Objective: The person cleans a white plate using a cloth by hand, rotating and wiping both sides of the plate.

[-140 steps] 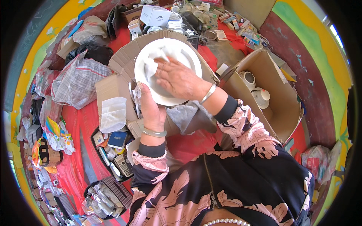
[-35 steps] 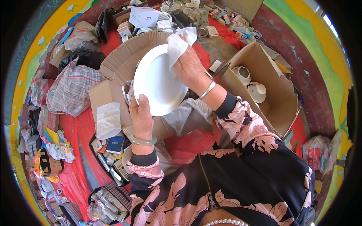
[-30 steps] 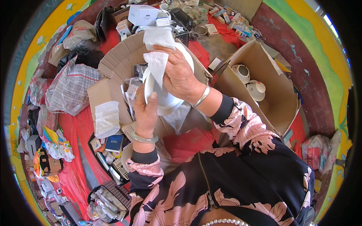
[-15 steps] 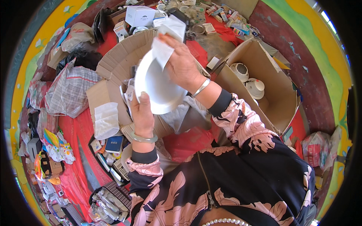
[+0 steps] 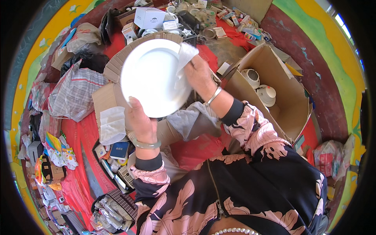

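A round white plate (image 5: pixel 150 78) is held up in front of me, its inner face showing. My left hand (image 5: pixel 141 123) grips its lower left rim, the thumb on top and the other fingers hidden beneath. At the right rim, my right hand (image 5: pixel 200 76) has its fingers closed on a white paper tissue (image 5: pixel 185 56), which lies against the plate. Behind the plate stands an opened cardboard box (image 5: pixel 109 92) with spread flaps, its inside mostly covered. Another white tissue (image 5: pixel 112 124) rests on a left flap.
To the right, a tall cardboard box (image 5: pixel 291 94) holds white bowls (image 5: pixel 266 95). A grey cloth (image 5: pixel 192 119) drapes below the plate. At left lie a plaid bag (image 5: pixel 76 94) and a black tray (image 5: pixel 102 156) of small goods. White boxes (image 5: pixel 149 18) stand at the back.
The plate has turned to face me more fully and shifted up and left. My right hand and tissue have moved down and right, from the plate's top to its right rim.
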